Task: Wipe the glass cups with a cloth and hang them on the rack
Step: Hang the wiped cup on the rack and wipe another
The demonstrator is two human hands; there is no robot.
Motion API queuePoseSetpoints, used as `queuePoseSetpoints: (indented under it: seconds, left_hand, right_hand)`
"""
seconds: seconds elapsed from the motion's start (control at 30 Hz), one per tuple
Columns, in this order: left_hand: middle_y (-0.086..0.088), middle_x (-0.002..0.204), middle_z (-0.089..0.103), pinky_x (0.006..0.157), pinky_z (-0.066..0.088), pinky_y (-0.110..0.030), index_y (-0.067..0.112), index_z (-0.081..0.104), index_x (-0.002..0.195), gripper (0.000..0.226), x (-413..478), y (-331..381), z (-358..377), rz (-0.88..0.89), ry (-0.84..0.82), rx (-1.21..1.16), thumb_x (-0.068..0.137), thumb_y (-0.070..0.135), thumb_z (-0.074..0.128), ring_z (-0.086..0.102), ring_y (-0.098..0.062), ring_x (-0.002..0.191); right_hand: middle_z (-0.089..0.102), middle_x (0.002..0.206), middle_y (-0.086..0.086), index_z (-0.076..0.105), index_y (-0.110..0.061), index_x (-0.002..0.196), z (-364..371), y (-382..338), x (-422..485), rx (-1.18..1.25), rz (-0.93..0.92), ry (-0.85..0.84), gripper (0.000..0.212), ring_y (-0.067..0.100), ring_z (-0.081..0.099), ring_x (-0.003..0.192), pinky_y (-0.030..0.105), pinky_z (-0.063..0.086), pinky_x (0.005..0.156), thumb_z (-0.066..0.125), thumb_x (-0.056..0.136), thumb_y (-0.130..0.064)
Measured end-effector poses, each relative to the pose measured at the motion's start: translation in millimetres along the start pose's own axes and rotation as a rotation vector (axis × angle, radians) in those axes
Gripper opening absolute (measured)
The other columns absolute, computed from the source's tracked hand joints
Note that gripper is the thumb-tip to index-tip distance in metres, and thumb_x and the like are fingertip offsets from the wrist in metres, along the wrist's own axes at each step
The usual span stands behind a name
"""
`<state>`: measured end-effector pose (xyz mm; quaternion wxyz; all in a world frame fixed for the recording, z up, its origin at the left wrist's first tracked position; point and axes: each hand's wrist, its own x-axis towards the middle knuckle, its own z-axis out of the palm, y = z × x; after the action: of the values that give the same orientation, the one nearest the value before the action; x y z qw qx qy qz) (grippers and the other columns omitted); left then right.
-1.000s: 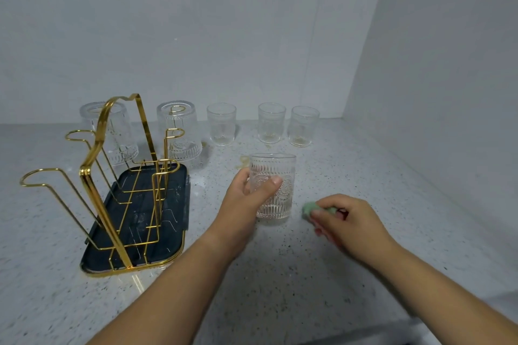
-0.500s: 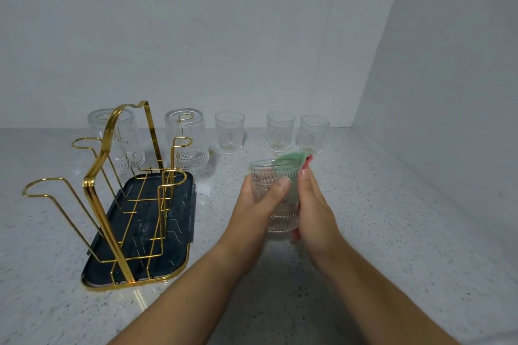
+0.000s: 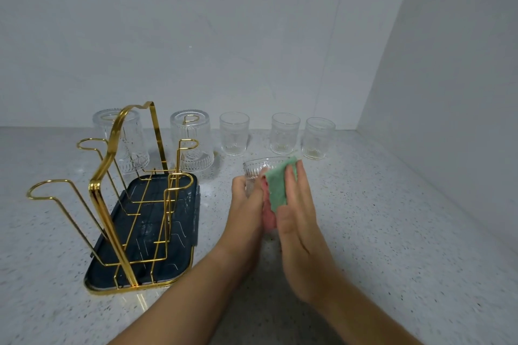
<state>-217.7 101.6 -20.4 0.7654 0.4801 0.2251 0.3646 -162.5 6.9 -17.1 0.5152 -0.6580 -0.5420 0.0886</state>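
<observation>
Ribbed glass cup [image 3: 255, 172] over counter [image 3: 392, 232], right of gold wire rack [image 3: 117, 176]: L hand [image 3: 246, 210] curled round it, R hand [image 3: 298, 221] w/ straight fingers presses green cloth [image 3: 279, 189] to its side. Wiping step; next prob. needs upending cup onto a free prong.

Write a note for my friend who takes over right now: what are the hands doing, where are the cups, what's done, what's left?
Left hand grips a cup. Right hand presses the cloth flat against it.
Done: two cups hang upside down on the rack.
Left: finish wiping this cup and hang it, then wipe and hang the three cups standing by the wall.
</observation>
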Motion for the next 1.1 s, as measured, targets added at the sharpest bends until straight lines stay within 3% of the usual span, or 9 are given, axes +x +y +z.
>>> queuePoseSetpoints:
  seconds: [0.1,0.2,0.27,0.37,0.53,0.63,0.77,0.93,1.1]
  left_hand:
    - [-0.022,0.117,0.075,0.094,0.058,-0.052,0.007,0.060,0.129,0.068,-3,0,4,-0.045,-0.036,-0.008,0.088,0.062,0.065,0.075,-0.032,0.105]
    - [-0.021,0.128,0.075,0.104,0.056,-0.053,0.013,0.072,0.132,0.059,-4,-1,7,-0.086,-0.075,-0.035,0.094,0.057,0.060,0.071,-0.039,0.121]
    - [-0.019,0.129,0.074,0.099,0.059,-0.054,0.015,0.068,0.135,0.066,-3,0,5,-0.092,-0.058,-0.061,0.090,0.063,0.064,0.072,-0.040,0.119]
    - [-0.005,0.109,0.081,0.090,0.060,-0.057,0.018,0.054,0.136,0.082,-2,3,0,-0.063,0.026,-0.055,0.078,0.070,0.079,0.079,-0.030,0.098]
    - [-0.014,0.120,0.078,0.100,0.059,-0.060,0.012,0.052,0.137,0.091,-5,7,2,-0.091,0.055,-0.021,0.071,0.066,0.083,0.077,-0.036,0.110]
    - [-0.019,0.132,0.073,0.109,0.051,-0.065,0.013,0.062,0.139,0.078,-3,9,1,-0.123,-0.029,-0.018,0.084,0.067,0.069,0.072,-0.038,0.122]
    - [-0.009,0.129,0.077,0.114,0.047,-0.060,0.032,0.083,0.116,0.054,-5,7,4,-0.184,-0.151,-0.059,0.108,0.056,0.035,0.072,-0.027,0.123]
    - [-0.014,0.133,0.072,0.095,0.060,-0.045,0.014,0.053,0.147,0.089,-1,6,-3,-0.151,-0.021,-0.116,0.079,0.064,0.082,0.075,-0.030,0.117]
    - [-0.019,0.132,0.070,0.096,0.062,-0.051,0.020,0.046,0.140,0.089,-2,11,-1,-0.155,0.026,-0.152,0.068,0.055,0.084,0.078,-0.028,0.109]
  right_hand:
    - [0.003,0.169,-0.025,0.006,-0.048,0.157,-11,-2,21,0.117,0.071,0.058,0.049,-0.015,0.019,0.148,0.003,0.024,0.112,0.013,0.108,-0.053]
    - [0.052,0.140,-0.024,0.025,-0.044,0.157,-25,-6,43,0.332,0.221,0.068,0.051,-0.028,0.057,0.099,-0.001,0.048,0.074,0.022,0.107,-0.049]
    - [0.050,0.147,-0.023,0.021,-0.048,0.158,-21,-6,38,0.348,0.220,0.010,0.058,-0.021,0.058,0.110,0.008,0.053,0.087,0.023,0.101,-0.059]
    - [0.050,0.150,-0.023,0.021,-0.060,0.152,-2,-3,16,0.354,0.158,-0.018,0.048,0.002,0.054,0.135,0.033,0.049,0.110,0.027,0.104,-0.057]
    - [0.005,0.169,-0.025,-0.006,-0.046,0.160,-3,-1,2,0.167,0.178,-0.044,0.064,-0.014,0.007,0.151,0.027,0.014,0.129,0.022,0.103,-0.058]
    - [-0.015,0.166,-0.031,-0.009,-0.042,0.160,-11,-5,15,0.014,0.186,-0.024,0.068,-0.023,-0.013,0.145,0.011,-0.001,0.120,0.015,0.100,-0.060]
    - [-0.008,0.168,-0.028,0.001,-0.047,0.159,-19,-9,39,0.008,0.173,0.030,0.064,-0.019,-0.005,0.145,0.007,0.001,0.108,0.013,0.098,-0.062]
    - [-0.031,0.163,-0.026,-0.020,-0.043,0.155,0,-3,1,-0.125,0.066,-0.110,0.061,-0.013,-0.026,0.147,0.009,-0.005,0.117,0.014,0.106,-0.053]
    - [-0.033,0.163,-0.025,-0.021,-0.051,0.147,-5,-2,-12,-0.184,0.026,-0.140,0.059,-0.010,-0.026,0.149,0.019,-0.004,0.123,0.012,0.100,-0.062]
